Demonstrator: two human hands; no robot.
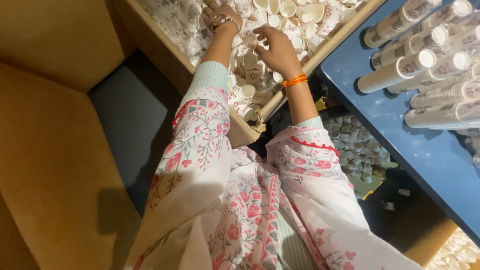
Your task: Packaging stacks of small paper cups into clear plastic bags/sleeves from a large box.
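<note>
Your left grip (220, 17), the hand with the wrist ornament, lies at about eleven o'clock in the view, pressed down into the loose paper cups (280, 20) that fill the wooden tray (165, 55). Its fingers are buried among them, so you cannot tell whether it holds one. Just to its right, toward twelve o'clock, your right grip (277, 50), with the orange thread at the wrist, rests palm-down on the heap, fingers spread wide and curled lightly over the cups, nothing clearly clasped. The cups directly under its fingertips lie tumbled every way, some mouth-up, some on their sides, so no single long axis rules. The right hand sits nearer the tray's near rail; the left reaches deeper. Further right, at two o'clock, the blue tabletop (400, 135) carries nested stacks of cups (400, 70) lying flat, their long axes running from lower left to upper right, well apart from both hands.
</note>
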